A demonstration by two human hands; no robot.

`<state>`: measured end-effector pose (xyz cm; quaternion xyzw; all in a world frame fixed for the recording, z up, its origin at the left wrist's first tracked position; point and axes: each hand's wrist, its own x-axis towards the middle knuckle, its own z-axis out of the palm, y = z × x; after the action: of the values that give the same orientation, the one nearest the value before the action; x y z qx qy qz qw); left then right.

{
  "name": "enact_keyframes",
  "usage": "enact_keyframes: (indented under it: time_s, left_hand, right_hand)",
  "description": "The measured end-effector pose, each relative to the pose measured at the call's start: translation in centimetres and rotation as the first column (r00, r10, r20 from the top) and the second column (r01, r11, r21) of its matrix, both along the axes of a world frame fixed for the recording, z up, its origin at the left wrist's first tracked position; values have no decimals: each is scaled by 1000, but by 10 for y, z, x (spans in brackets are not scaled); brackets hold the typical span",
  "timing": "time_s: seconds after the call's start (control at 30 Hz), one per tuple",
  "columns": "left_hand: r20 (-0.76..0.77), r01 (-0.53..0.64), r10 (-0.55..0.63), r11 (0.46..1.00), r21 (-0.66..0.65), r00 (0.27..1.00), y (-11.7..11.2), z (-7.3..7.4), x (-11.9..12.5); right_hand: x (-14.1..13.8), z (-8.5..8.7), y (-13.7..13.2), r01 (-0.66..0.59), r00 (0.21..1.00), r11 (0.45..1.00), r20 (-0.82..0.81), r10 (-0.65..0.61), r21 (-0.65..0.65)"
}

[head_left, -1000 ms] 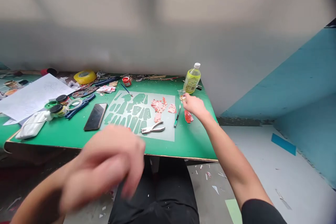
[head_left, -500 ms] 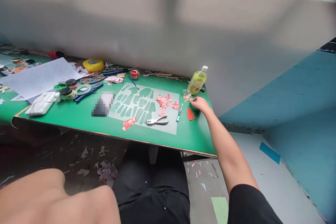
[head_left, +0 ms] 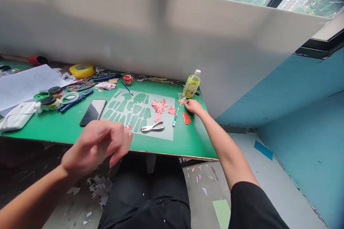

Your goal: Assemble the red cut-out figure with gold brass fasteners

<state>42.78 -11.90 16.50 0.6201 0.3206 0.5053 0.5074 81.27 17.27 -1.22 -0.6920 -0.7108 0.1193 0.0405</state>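
My right hand (head_left: 194, 107) reaches to the far right of the green table, its fingertips pinched at the edge of a small clear plastic bag (head_left: 182, 101) of gold-coloured bits. Behind it stands a bottle of yellow-green liquid (head_left: 191, 86). A red textured piece (head_left: 186, 118) lies just below that hand, and a green-handled craft knife (head_left: 176, 116) is to its left. My left hand (head_left: 98, 146), slightly blurred, hovers over the front edge with loosely curled fingers and nothing visible in them. Silver hole-punch pliers (head_left: 152, 127) rest on a translucent sheet (head_left: 168, 134) with cut-out shapes.
Pink-red scraps (head_left: 159, 106) and a thin brush (head_left: 127, 88) lie on the sheet. A phone (head_left: 93, 112), paint jars (head_left: 50, 102), a white bottle-like object (head_left: 20, 117), yellow tape (head_left: 82, 70) and paper (head_left: 24, 84) crowd the left. A red paint pot (head_left: 128, 79) stands at the back.
My left hand has risen from the lower left towards the table's front edge, now covering most of a red-white piece. My right hand stays by the plastic bag. The view has shifted slightly right.
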Motion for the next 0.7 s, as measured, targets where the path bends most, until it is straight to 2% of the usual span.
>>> enact_keyframes:
  time_s: [0.03,0.1,0.23,0.37,0.43,0.53,0.6,0.7]
  left_hand:
    - [56,38,-37,999,-26,998,21,-4,5]
    - [145,-15,24,998,-65,989,63,-23,15]
    - [151,-117,159,960,-253,976,146,-84,34]
    - [121,-196,243,930,-311,962,207,-142,58]
    - [74,-252,285,921,-298,956,224,-166,68]
    - [33,-267,288,920,-287,957,233,-196,77]
    - [17,-255,271,925,-281,963,234,-209,78]
    - [6,-256,268,927,-272,963,236,-219,77]
  right_hand:
    - [0,0,0,7,1000,1000,5,-7,9]
    - [0,0,-1,25,1000,999,10,-25,31]
    - [-1,1,-2,68,998,995,-13,-67,79]
    - [-2,3,10,117,990,989,-95,-108,95]
    - [-3,3,21,121,984,990,-136,-111,68]
    - [-5,3,37,126,977,992,-173,-123,7]
    - [-4,4,43,136,971,989,-192,-143,-50]
    - [-1,6,44,162,956,982,-230,-181,-100]
